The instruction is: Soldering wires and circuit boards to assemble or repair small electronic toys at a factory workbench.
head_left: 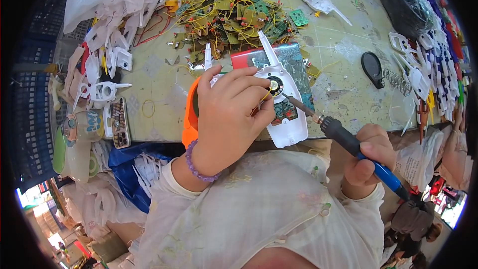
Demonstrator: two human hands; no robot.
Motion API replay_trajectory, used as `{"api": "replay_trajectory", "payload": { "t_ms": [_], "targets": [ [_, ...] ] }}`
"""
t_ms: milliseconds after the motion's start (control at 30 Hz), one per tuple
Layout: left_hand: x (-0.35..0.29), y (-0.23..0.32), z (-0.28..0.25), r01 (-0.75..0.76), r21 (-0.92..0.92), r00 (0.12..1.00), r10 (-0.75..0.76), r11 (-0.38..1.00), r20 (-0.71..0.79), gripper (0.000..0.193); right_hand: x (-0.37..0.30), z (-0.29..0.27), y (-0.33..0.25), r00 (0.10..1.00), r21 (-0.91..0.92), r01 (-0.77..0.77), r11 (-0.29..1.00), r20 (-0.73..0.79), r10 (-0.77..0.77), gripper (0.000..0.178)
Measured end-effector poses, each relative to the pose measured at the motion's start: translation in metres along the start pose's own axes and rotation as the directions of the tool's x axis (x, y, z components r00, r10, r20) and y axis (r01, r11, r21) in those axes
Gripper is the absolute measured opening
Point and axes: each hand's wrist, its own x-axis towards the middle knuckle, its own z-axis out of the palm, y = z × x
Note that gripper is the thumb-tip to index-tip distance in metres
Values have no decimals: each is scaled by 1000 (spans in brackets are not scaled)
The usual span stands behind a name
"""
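My right hand (371,155) is wrapped round the blue and black handle of a soldering iron (342,135). The iron's tip reaches the edge of a small round speaker (275,86), which sits in a white plastic housing half (294,132) with a narrow spout-like end pointing away from me. Over the housing's left side, my left hand (230,107) pinches a thin yellow wire (265,97) beside the speaker. A purple bead bracelet circles that wrist. An orange piece (189,119) shows partly from under my left hand. Beneath the housing lies a red and teal patterned flat thing (294,56).
Green circuit boards with yellow wires (244,15) are heaped at the back. White plastic parts (134,5) pile up at left, near a phone (120,123). On the right are a black round-ended piece (372,69), a metal coil (397,82) and a black wrapped bundle (404,6).
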Motion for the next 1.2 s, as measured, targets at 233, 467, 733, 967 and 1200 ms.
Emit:
{"api": "replay_trajectory", "payload": {
  "t_ms": [233,467,733,967,1200],
  "targets": [
    [1,1,1,-18,26,1000,18,1000,-4,8,1,1,3,999,-7,29,1000,21,-29,27],
    [0,1,0,-19,34,1000,18,999,1,8,2,2,2,1000,-9,9,1000,16,-9,27],
    [0,1,-1,-30,34,1000,31,999,-4,8,7,1,0,999,-14,12,1000,46,-12,28],
    [-1,-1,0,-32,19,999,32,999,5,8,9,2,-2,999,-10,-33,999,33,33,27],
    [0,1,-2,-24,15,1000,24,1000,9,8,18,0,-4,994,47,-111,993,4,111,18]
  ]
}}
